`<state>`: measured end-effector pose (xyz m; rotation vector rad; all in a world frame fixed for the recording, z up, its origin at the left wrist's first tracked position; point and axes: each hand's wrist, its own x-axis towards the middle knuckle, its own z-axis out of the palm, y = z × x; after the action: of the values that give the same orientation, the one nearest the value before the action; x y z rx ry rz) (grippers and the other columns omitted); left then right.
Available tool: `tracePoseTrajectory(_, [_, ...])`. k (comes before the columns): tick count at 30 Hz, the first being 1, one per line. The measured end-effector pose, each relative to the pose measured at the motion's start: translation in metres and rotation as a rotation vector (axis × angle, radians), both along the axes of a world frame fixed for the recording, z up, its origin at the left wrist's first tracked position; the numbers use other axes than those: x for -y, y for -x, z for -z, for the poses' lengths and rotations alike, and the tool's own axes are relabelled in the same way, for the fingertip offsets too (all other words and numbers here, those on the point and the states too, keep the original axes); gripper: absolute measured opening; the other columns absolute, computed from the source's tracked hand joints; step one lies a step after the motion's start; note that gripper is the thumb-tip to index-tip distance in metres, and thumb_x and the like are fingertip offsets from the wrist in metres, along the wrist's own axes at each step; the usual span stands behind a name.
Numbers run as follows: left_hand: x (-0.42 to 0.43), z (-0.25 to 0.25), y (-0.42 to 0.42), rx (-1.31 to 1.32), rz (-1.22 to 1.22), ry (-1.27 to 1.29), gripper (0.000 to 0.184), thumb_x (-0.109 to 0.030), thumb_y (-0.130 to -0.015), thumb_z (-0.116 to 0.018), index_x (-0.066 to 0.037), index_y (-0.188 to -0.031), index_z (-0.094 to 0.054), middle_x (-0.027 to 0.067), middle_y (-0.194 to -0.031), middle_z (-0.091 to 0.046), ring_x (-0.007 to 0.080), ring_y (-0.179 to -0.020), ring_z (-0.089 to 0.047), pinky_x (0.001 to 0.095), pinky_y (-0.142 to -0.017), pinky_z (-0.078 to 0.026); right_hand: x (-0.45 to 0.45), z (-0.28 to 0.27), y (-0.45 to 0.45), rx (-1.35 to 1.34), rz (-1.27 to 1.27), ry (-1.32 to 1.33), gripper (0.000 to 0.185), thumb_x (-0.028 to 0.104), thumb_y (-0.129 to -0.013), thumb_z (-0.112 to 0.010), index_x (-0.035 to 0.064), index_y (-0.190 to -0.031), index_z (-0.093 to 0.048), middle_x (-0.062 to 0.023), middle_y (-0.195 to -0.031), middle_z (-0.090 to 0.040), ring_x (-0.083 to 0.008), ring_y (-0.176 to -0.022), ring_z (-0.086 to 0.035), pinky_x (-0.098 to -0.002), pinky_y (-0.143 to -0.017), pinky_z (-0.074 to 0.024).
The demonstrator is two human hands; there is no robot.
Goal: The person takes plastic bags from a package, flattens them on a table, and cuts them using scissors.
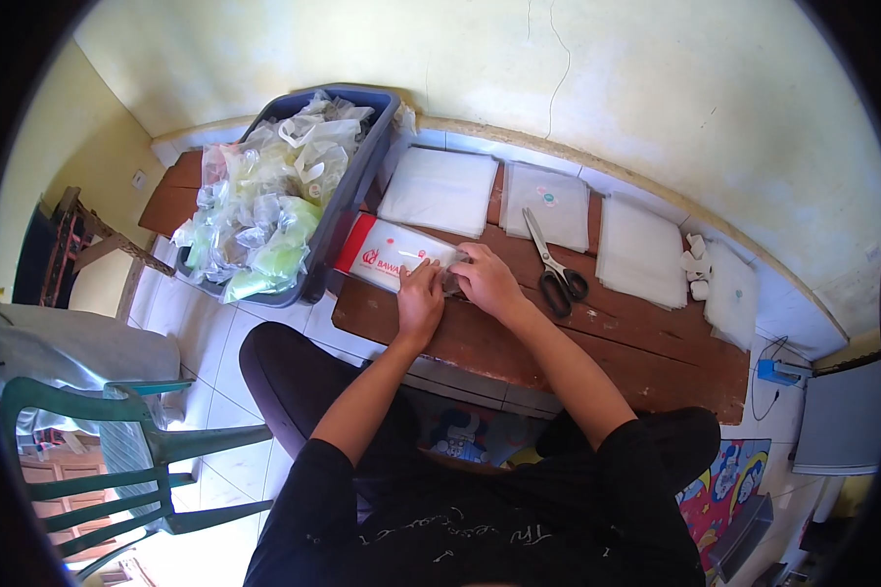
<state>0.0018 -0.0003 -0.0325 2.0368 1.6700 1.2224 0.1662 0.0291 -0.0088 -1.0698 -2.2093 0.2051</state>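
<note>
A flat plastic packet with a red end and red printing [387, 256] lies on the brown wooden table [480, 347]. My left hand [422, 301] is on the packet's right part, its fingers bent and pressed against the plastic. Beside it, my right hand [489, 282] pinches the clear plastic at the packet's right end. Both sets of fingertips are close together and partly cover that end. Scissors with black handles [556, 279] rest to the right of my right hand, blades pointing away from me.
Behind the packet are stacks of clear plastic bags [439, 191], [548, 207], [641, 252], [731, 293]. Small white crumpled pieces [696, 264] sit between two stacks. A grey bin [354, 181] heaped with crumpled bags stands left. A green chair [157, 445] is at lower left.
</note>
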Motion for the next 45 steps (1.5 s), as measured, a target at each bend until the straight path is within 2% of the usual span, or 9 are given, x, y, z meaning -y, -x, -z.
tracePoseTrajectory(4, [0.002, -0.004, 0.003, 0.129, -0.011, -0.007, 0.012, -0.006, -0.092, -0.061, -0.002, -0.101, -0.068, 0.0175, -0.103, -0.072, 0.037, -0.101, -0.067, 0.0529, -0.107, -0.038, -0.004, 0.002, 0.002, 0.046, -0.053, -0.059, 0.016, 0.008, -0.075, -0.07, 0.0081, -0.091, -0.072, -0.0178, -0.134, -0.055, -0.0354, -0.12, -0.055, -0.0436, -0.098, -0.0475])
tracePoseTrajectory(11, [0.003, -0.005, 0.009, 0.209, 0.022, -0.106, 0.011, -0.004, -0.091, -0.063, 0.0, -0.1, -0.067, 0.018, -0.099, -0.072, 0.0378, -0.094, -0.069, 0.0478, -0.103, -0.044, -0.014, 0.005, 0.013, 0.295, -0.147, -0.12, 0.021, 0.015, -0.081, -0.063, 0.0047, -0.095, -0.073, -0.0158, -0.138, -0.053, -0.0315, -0.127, -0.05, -0.0416, -0.103, -0.0426])
tracePoseTrajectory(17, [0.003, -0.012, 0.009, 0.323, 0.0, 0.033, 0.012, -0.004, -0.092, -0.063, 0.001, -0.103, -0.067, 0.0179, -0.098, -0.071, 0.0301, -0.094, -0.071, 0.0386, -0.093, -0.051, -0.026, -0.003, 0.019, 0.375, -0.212, -0.114, 0.021, 0.015, -0.081, -0.06, 0.0045, -0.093, -0.074, -0.0102, -0.119, -0.062, -0.0266, -0.115, -0.055, -0.0392, -0.099, -0.0434])
tracePoseTrajectory(20, [0.001, -0.007, 0.01, 0.301, -0.001, -0.064, 0.015, -0.005, -0.093, -0.063, 0.002, -0.106, -0.066, 0.018, -0.1, -0.071, 0.028, -0.094, -0.07, 0.0358, -0.088, -0.052, -0.031, 0.0, 0.023, 0.322, -0.212, -0.098, 0.019, 0.014, -0.081, -0.06, 0.0062, -0.089, -0.075, -0.0064, -0.105, -0.064, -0.0246, -0.108, -0.057, -0.0385, -0.096, -0.0446])
tracePoseTrajectory(28, [0.003, -0.01, 0.012, 0.232, -0.016, -0.073, 0.028, 0.002, -0.086, -0.059, 0.003, -0.114, -0.062, 0.0192, -0.11, -0.067, 0.0336, -0.105, -0.065, 0.0399, -0.094, -0.049, -0.033, 0.005, 0.027, 0.013, -0.125, -0.005, 0.006, 0.007, -0.072, -0.072, 0.007, -0.077, -0.07, -0.0083, -0.086, -0.064, -0.0291, -0.087, -0.062, -0.0396, -0.081, -0.0512])
tracePoseTrajectory(35, [0.002, -0.005, 0.014, 0.338, -0.025, -0.116, 0.034, 0.001, -0.081, -0.06, 0.001, -0.114, -0.061, 0.0188, -0.109, -0.065, 0.0379, -0.103, -0.06, 0.0453, -0.093, -0.045, -0.03, -0.002, 0.02, -0.196, -0.25, 0.211, 0.006, 0.005, -0.077, -0.07, 0.0021, -0.077, -0.065, -0.0126, -0.091, -0.065, -0.0321, -0.091, -0.064, -0.0406, -0.08, -0.0516])
tracePoseTrajectory(38, [0.002, -0.017, 0.008, 0.236, 0.006, -0.244, 0.035, 0.0, -0.08, -0.062, -0.002, -0.115, -0.063, 0.018, -0.108, -0.065, 0.0364, -0.104, -0.06, 0.0456, -0.094, -0.045, -0.025, -0.003, 0.021, -0.212, -0.194, 0.086, 0.005, 0.006, -0.077, -0.067, 0.0036, -0.082, -0.066, -0.0106, -0.095, -0.065, -0.0315, -0.098, -0.062, -0.041, -0.081, -0.0511])
tracePoseTrajectory(40, [0.001, -0.018, 0.007, 0.17, 0.009, -0.253, 0.034, -0.001, -0.079, -0.064, -0.003, -0.113, -0.065, 0.0171, -0.108, -0.065, 0.0353, -0.105, -0.06, 0.0453, -0.095, -0.045, -0.02, -0.004, 0.022, -0.174, -0.121, -0.173, 0.01, 0.004, -0.08, -0.068, 0.0005, -0.087, -0.063, -0.0146, -0.106, -0.063, -0.0333, -0.1, -0.063, -0.0416, -0.085, -0.051])
tracePoseTrajectory(45, [-0.005, 0.001, 0.012, 0.072, -0.047, -0.142, 0.032, -0.003, -0.073, -0.071, -0.007, -0.105, -0.07, 0.0136, -0.107, -0.066, 0.0325, -0.105, -0.06, 0.0439, -0.095, -0.045, 0.002, -0.005, 0.017, -0.118, -0.087, -0.222, 0.011, 0.007, -0.082, -0.065, 0.0014, -0.091, -0.061, -0.0125, -0.108, -0.061, -0.0304, -0.106, -0.06, -0.0416, -0.091, -0.0474])
